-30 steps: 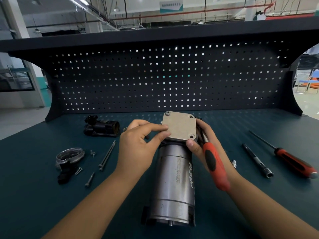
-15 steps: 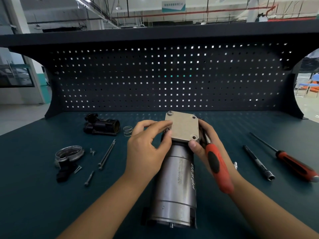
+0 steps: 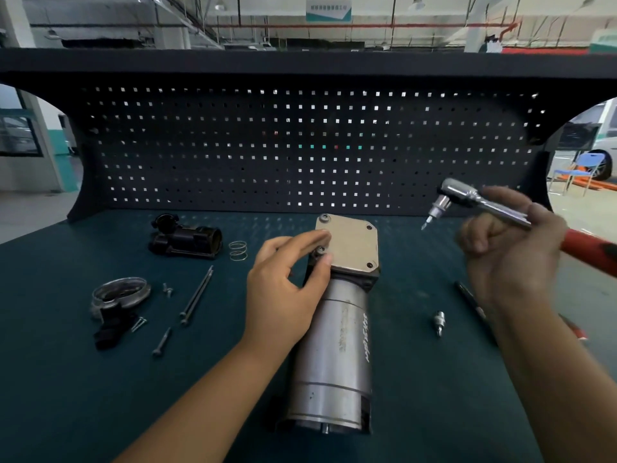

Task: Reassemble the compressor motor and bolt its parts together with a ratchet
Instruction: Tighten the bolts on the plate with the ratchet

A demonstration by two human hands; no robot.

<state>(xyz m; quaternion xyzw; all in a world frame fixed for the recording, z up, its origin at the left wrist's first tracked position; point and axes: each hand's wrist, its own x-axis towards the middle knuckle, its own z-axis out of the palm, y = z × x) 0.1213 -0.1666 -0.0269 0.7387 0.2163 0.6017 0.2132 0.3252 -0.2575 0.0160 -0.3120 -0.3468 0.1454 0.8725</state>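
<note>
bench: teal top (image 3: 66, 379) | back: black pegboard (image 3: 300, 145), shelf (image 3: 300, 66) above | hall: ceiling lamps (image 3: 416, 1), blue chair (image 3: 582, 168) right

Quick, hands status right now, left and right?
Left hand: pinching a bolt at the cover plate corner.
Right hand: gripping the ratchet, held up right of the motor.

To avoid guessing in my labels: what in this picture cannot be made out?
Head view, ratchet: the handle's end is cut off by the right edge.
Head view, screw: its shank is hidden by fingertips and the plate.
Head view, motor: its writing is too blurred to read.
Head view, thin bar: its near end is hidden behind the right forearm.
</note>
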